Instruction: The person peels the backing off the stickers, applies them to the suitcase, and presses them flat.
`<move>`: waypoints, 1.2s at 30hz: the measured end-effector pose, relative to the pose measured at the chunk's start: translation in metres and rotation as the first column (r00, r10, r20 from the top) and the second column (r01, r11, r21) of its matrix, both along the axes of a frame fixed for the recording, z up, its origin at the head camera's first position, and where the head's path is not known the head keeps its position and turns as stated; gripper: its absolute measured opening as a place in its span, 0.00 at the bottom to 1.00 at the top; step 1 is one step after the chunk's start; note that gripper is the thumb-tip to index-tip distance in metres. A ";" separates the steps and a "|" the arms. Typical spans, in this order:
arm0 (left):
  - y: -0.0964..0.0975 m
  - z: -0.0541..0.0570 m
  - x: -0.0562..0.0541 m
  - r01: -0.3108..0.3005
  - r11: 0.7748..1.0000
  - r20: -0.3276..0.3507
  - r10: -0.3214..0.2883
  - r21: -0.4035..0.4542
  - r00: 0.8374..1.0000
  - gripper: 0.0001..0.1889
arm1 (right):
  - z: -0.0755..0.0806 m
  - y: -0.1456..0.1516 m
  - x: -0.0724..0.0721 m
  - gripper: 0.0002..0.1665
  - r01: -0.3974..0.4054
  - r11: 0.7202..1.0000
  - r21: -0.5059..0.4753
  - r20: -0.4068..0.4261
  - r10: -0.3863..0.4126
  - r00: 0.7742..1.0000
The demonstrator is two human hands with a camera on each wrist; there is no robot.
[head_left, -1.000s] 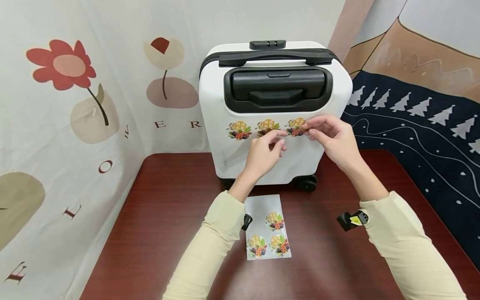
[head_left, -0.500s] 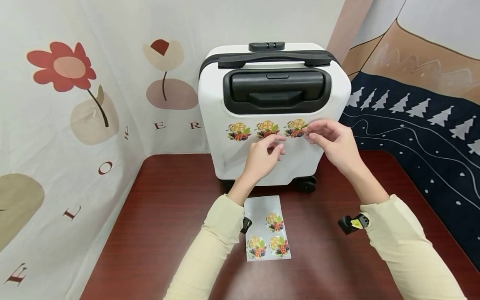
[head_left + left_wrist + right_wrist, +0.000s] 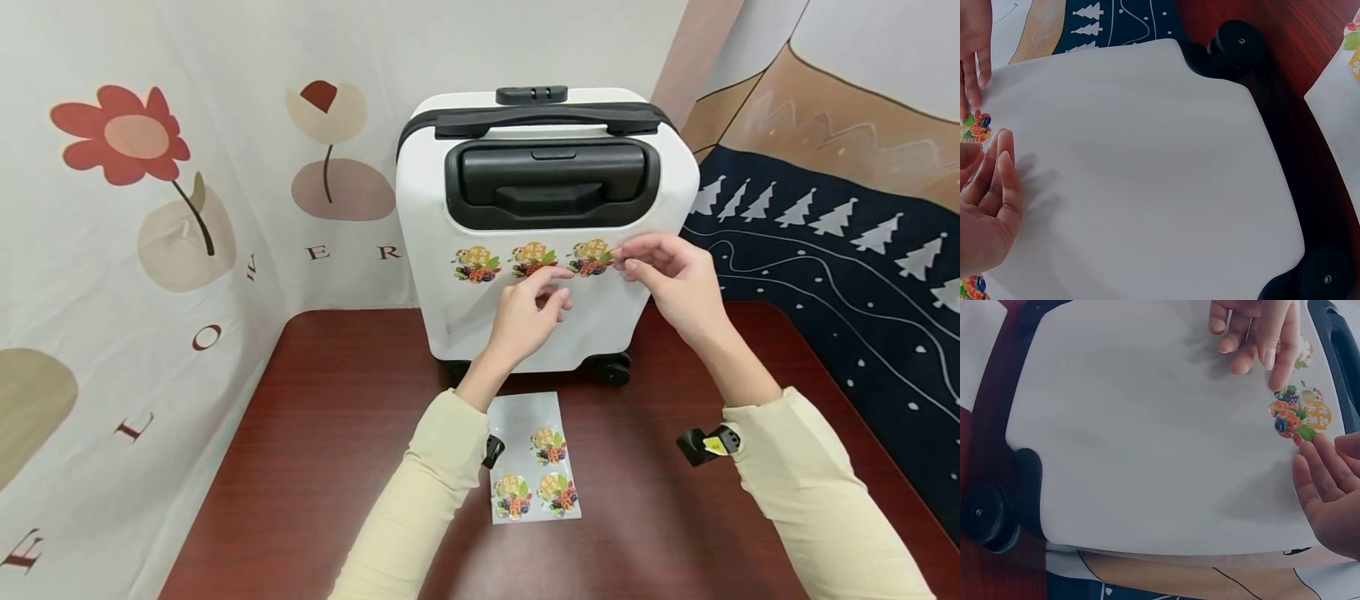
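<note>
Three round fruit stickers sit in a row on the white suitcase (image 3: 465, 321): a left one (image 3: 477, 264), a middle one (image 3: 533, 258) and a right one (image 3: 590, 258). My left hand (image 3: 527, 310) reaches its index finger to the lower left edge of the right sticker, the other fingers loosely bent, and partly covers the middle sticker. My right hand (image 3: 678, 279) has its fingertips at that sticker's right edge. In the right wrist view the right sticker (image 3: 1300, 415) looks flat on the shell between both hands' fingertips.
A white sticker sheet (image 3: 513, 417) with three more fruit stickers lies on the dark red table (image 3: 337, 450) before the suitcase. Above the row is the black recessed handle (image 3: 553, 183). Black wheels (image 3: 609, 368) stand underneath. Printed cloth (image 3: 225, 167) hangs behind.
The right hand's fingertips have shifted slightly right, off the right sticker's edge area. The left hand stays nearly still. The whole view has shifted very little.
</note>
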State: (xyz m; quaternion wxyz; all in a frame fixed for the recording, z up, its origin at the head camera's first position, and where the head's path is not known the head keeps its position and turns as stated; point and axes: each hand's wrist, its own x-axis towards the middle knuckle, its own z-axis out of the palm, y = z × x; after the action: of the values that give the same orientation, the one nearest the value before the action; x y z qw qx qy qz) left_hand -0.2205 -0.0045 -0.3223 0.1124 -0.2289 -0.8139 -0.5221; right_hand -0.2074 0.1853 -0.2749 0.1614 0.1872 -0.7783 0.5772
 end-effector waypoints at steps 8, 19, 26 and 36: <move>0.000 0.000 0.000 0.006 1.000 0.001 -0.006 0.004 1.000 0.11 | 0.006 -0.001 0.000 0.10 -0.007 1.000 -0.031 0.004 0.007 1.000; -0.003 -0.002 0.002 0.017 1.000 0.035 -0.018 0.015 0.999 0.12 | -0.002 0.002 0.002 0.10 0.022 1.000 -0.012 0.036 -0.022 0.999; -0.013 -0.008 0.007 -0.002 1.000 0.069 0.000 0.026 0.998 0.13 | -0.011 0.000 0.003 0.10 0.002 1.000 -0.026 0.046 0.000 0.999; -0.030 -0.033 0.014 -0.008 1.000 0.152 0.010 -0.012 0.988 0.12 | -0.046 0.003 0.006 0.12 -0.026 1.000 0.013 0.157 0.024 0.987</move>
State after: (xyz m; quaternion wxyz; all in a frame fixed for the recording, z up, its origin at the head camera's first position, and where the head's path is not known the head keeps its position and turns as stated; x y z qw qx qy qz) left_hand -0.2060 -0.0348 -0.3554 0.0513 -0.1854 -0.8241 -0.5327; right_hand -0.2009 0.1883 -0.3213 0.0908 0.1522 -0.7905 0.5863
